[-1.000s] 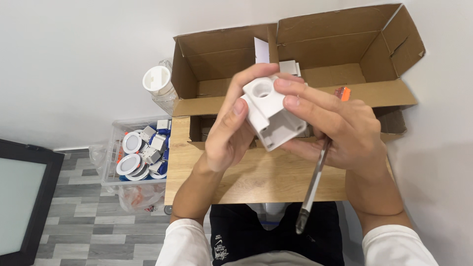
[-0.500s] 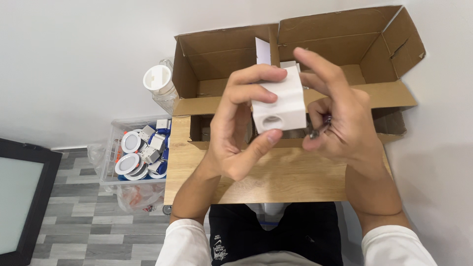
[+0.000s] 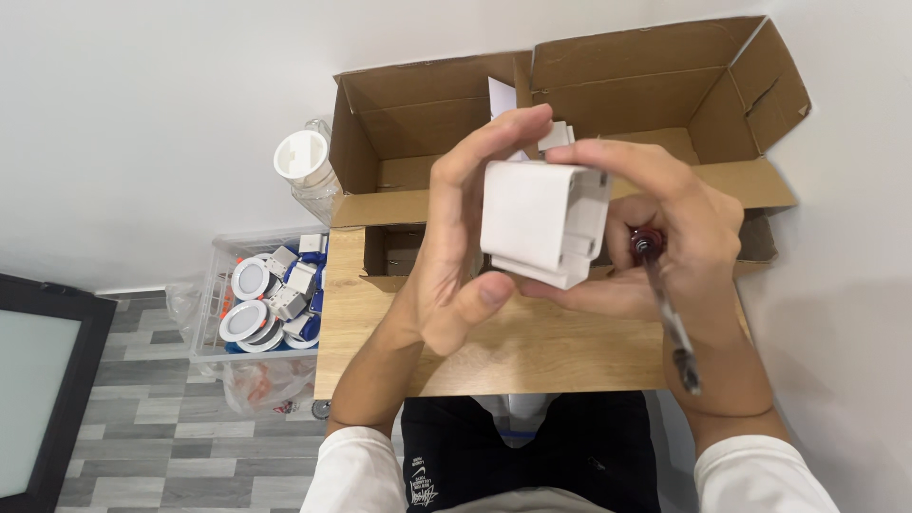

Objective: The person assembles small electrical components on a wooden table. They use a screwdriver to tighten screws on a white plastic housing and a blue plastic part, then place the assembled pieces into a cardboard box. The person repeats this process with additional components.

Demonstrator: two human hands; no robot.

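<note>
You look to be turning one white plastic housing over for inspection: your left hand clamps it from the left, and your right hand pinches it while gripping one screwdriver. Next likely calls for finding its screw side. Beyond your hands stand two open cardboard boxes.

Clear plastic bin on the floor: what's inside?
The clear plastic bin holds round white light fittings and small white blocks, piled together. Whatever lies beneath the top layer is covered.
</note>
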